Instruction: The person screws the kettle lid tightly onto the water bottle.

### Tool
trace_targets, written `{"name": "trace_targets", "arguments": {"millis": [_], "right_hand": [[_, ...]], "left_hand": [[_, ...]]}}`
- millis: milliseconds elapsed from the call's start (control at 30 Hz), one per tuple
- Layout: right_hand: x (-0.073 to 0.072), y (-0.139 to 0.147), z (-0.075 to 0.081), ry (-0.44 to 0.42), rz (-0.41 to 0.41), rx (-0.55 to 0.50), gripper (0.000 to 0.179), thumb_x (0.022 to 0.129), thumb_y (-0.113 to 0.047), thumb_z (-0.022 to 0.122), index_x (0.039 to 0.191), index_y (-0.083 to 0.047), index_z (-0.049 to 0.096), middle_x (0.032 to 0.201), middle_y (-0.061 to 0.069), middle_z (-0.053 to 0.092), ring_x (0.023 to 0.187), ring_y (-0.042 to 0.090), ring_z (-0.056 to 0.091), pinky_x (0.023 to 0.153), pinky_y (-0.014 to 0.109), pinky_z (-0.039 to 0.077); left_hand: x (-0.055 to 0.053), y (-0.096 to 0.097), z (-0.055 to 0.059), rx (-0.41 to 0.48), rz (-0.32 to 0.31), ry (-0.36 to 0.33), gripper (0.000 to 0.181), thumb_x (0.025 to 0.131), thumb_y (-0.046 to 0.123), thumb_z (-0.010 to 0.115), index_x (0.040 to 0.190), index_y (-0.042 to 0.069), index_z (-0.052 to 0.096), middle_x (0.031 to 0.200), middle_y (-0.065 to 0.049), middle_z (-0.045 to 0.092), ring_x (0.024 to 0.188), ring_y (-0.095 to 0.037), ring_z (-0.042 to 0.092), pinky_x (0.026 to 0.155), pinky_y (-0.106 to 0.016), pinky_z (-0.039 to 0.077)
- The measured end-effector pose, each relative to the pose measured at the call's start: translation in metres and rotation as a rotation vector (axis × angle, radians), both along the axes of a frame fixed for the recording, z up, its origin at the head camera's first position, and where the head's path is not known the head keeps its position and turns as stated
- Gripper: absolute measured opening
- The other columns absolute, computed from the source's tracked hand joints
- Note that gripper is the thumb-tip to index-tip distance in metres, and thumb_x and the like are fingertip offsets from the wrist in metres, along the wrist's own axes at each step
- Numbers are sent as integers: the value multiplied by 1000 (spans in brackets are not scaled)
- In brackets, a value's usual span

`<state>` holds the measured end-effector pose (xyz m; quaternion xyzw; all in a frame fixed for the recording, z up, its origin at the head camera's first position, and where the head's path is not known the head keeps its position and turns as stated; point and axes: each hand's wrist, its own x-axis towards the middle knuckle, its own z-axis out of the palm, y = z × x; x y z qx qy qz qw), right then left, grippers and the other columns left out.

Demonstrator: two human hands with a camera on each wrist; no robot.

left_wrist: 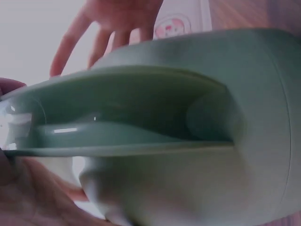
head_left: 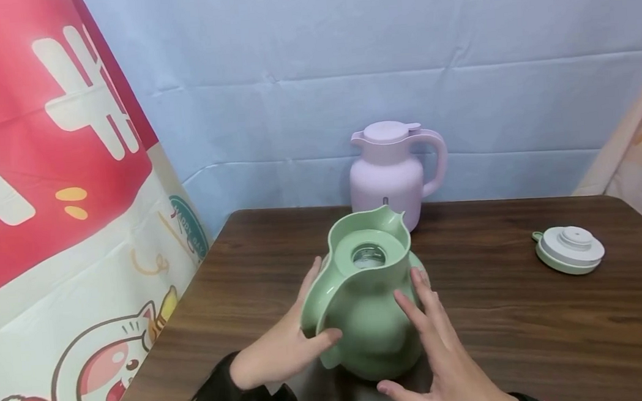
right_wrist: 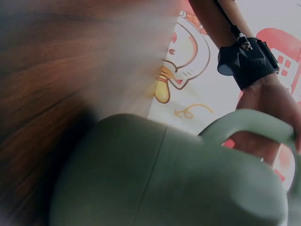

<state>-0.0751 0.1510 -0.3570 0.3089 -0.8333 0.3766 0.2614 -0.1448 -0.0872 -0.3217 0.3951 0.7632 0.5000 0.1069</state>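
A green thermos jug (head_left: pixel 369 320) without its lid stands in front of me, its round mouth and inner neck opening (head_left: pixel 368 256) showing. My left hand (head_left: pixel 285 344) holds the jug's handle (head_left: pixel 319 305), thumb on the near side and fingers behind. In the right wrist view the left hand (right_wrist: pixel 273 103) is at the handle loop. Spread and fairly straight, the fingers of my right hand (head_left: pixel 446 352) lie along the jug's right side. Whether the jug's base touches the table is hard to tell.
A lilac jug (head_left: pixel 386 178) with its lid on stands behind the green one. To the right, a white and green lid (head_left: pixel 571 249) lies on the brown wooden table (head_left: pixel 527 329). Pale blue cloth (head_left: pixel 272 117) hangs behind; a printed cloth (head_left: pixel 70 252) hangs at left.
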Motion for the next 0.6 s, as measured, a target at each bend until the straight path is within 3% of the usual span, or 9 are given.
{"name": "trace_targets", "arguments": {"millis": [133, 333, 433, 600], "right_hand": [[3, -4, -1, 21, -70, 12, 91, 86, -58, 57, 146, 4, 26, 154, 26, 1, 141, 41, -1, 102, 68, 0], [4, -14, -3, 91, -183, 33, 100, 83, -67, 54, 146, 4, 22, 152, 30, -3, 137, 50, -5, 101, 70, -4], [3, -16, -3, 102, -224, 46, 110, 79, -71, 54, 148, 4, 14, 151, 32, -6, 137, 50, -8, 103, 66, -7], [0, -16, -1, 83, -270, 69, 120, 74, -77, 53, 149, 2, 3, 151, 31, -10, 137, 47, -12, 104, 64, -10]], "left_hand": [[6, 16, 0, -16, 53, 9, 79, 93, 54, 49, 151, 36, -2, 155, 7, -14, 141, -16, -15, 106, -58, 17], [15, 34, 0, -90, 161, 0, 85, 91, 49, 57, 149, 39, -5, 154, 10, -16, 141, -18, -12, 105, -60, 20], [20, 40, 2, -171, 210, 64, 91, 89, 52, 58, 150, 36, -8, 155, 5, -17, 142, -24, -8, 101, -68, 16], [28, 49, 4, -348, 280, 232, 103, 84, 63, 57, 150, 23, -12, 156, -9, -12, 142, -28, -3, 96, -75, 13]]}}
